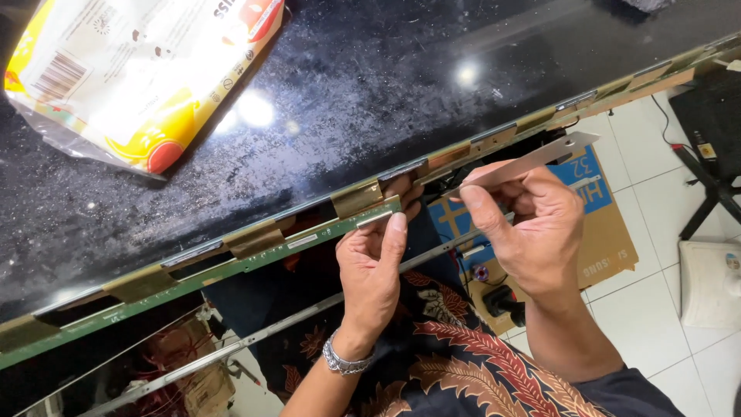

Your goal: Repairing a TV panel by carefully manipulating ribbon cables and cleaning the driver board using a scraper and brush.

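Narrow green circuit strip (231, 266) with tan ribbon tabs, running along the near edge of a large dark glossy display panel (370, 100); its left end cut off by the frame, far end hard to follow. Left hand (372, 266), a metal bracelet at the wrist, pinches the strip between thumb and fingers, fingertips partly hidden behind it. Right hand (532, 228) clenched on a flat grey metal blade tool (532, 161), tip near the panel edge; contact unclear. Yellow-and-white plastic packet (131, 69) lies on the panel, partly out of view. Below: white tiled floor (648, 201), brown cardboard box (602, 232) with a blue panel, black stand legs (710, 185); dim clutter under the panel unreadable.
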